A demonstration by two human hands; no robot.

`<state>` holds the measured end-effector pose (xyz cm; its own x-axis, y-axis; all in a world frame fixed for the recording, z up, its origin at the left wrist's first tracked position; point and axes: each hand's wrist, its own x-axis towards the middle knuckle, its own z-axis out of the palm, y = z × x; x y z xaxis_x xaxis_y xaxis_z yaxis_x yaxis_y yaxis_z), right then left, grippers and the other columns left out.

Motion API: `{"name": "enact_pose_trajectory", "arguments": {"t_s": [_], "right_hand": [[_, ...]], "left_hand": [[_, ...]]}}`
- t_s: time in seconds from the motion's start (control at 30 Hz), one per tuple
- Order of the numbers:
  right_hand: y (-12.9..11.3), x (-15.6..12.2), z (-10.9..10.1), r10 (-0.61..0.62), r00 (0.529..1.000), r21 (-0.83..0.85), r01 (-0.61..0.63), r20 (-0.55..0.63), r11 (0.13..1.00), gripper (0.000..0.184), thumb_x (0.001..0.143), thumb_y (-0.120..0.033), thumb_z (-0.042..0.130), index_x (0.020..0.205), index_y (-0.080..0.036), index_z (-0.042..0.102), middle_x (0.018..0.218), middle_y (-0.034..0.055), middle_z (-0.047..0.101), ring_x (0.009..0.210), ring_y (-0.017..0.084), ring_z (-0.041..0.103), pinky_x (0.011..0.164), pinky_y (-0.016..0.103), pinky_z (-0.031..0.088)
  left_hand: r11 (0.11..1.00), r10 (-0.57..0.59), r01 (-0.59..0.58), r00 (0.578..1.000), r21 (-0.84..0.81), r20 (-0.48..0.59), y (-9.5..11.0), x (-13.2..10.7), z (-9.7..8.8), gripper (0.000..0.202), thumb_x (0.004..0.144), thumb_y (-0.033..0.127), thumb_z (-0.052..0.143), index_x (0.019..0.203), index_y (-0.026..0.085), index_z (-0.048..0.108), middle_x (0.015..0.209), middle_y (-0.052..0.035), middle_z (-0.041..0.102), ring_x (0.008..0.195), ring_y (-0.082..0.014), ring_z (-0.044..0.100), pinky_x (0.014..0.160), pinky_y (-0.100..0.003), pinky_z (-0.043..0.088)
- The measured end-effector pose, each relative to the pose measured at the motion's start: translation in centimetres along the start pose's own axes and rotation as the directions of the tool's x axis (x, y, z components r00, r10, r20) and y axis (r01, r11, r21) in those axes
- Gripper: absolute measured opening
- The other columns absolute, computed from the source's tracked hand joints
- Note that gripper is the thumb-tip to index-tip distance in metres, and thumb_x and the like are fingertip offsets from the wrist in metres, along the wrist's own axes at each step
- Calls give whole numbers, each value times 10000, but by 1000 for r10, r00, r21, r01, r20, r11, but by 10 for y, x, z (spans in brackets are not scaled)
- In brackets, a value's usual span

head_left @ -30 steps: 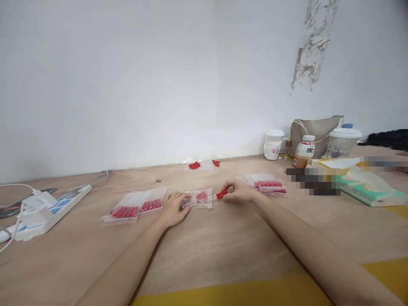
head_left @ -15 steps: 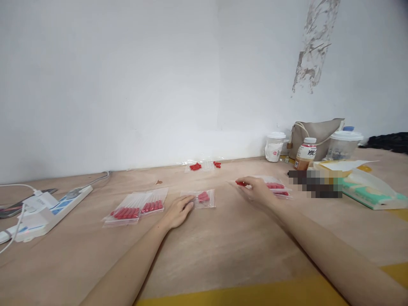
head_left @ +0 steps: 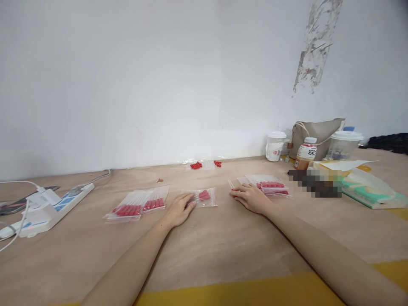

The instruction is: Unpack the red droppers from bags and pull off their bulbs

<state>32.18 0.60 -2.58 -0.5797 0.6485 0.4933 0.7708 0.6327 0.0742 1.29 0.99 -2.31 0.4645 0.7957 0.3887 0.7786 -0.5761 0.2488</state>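
Note:
My left hand [head_left: 179, 210] rests on the table with its fingers curled over the left end of a small clear plastic bag [head_left: 213, 200], which has a bunch of red-tipped sticks [head_left: 204, 195] inside. On the right, my right hand [head_left: 251, 197] is closed low over the table around a few thin, pale sticks with red ends [head_left: 233, 192]. Just behind its fingers lies a stack of clear bags with red-tipped sticks [head_left: 270, 184]. To the left of my left hand, more filled bags [head_left: 127, 210] overlap, their red ends lined up in rows.
By the wall lie clear bags with red pieces [head_left: 196, 165]. A white power strip [head_left: 60, 207] with cables is at the left. A paper cup [head_left: 274, 146], a drink bottle [head_left: 306, 154], a grey bag [head_left: 318, 134], a plastic cup [head_left: 344, 146] and a tissue pack [head_left: 369, 191] stand at the right.
My right hand has come down slightly toward me and turned palm down, uncovering more of the bag stack and showing the pale sticks. The left hand has barely moved.

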Motion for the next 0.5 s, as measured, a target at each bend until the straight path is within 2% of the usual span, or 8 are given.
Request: {"name": "enact_pose_trajectory", "arguments": {"t_s": [0.13,0.2,0.27,0.37,0.5], "right_hand": [[-2,1,-2,141,981,61,-134,-131,989,263,824,-294,470,1043,-222,595,994,69,601,903,198,522,766,328,376],[-6,3,-2,238,953,126,-216,-189,968,234,814,-287,476,969,-202,628,921,71,617,848,189,532,744,318,378],[-13,7,-2,290,938,197,-253,-192,947,204,802,-281,485,865,-191,656,810,63,629,783,177,536,720,305,377],[-30,14,-2,259,957,269,-218,-130,938,176,780,-282,513,770,-206,671,722,38,628,754,167,534,703,290,364],[-53,21,-1,191,980,299,-164,-62,940,160,772,-273,526,779,-236,681,717,18,626,744,153,528,694,268,347]], "left_hand": [[999,-45,45,999,9,7,-2,1,1,441,894,396,278,1189,149,492,1238,-72,509,1190,-189,404,1021,-348,287],[999,-49,49,998,5,36,-2,1,1,443,887,398,298,1196,145,488,1248,-77,500,1192,-191,402,1022,-345,286],[999,-35,35,998,-14,50,-2,0,1,437,872,410,335,1189,156,496,1245,-73,503,1166,-190,431,1005,-333,310],[998,-9,13,999,-69,45,2,-2,0,413,856,423,375,1152,182,531,1208,-57,536,1115,-185,478,972,-318,346],[983,35,-27,998,-182,45,16,-2,0,376,869,416,352,1054,204,600,1117,-30,599,1031,-175,535,911,-296,393]]}}
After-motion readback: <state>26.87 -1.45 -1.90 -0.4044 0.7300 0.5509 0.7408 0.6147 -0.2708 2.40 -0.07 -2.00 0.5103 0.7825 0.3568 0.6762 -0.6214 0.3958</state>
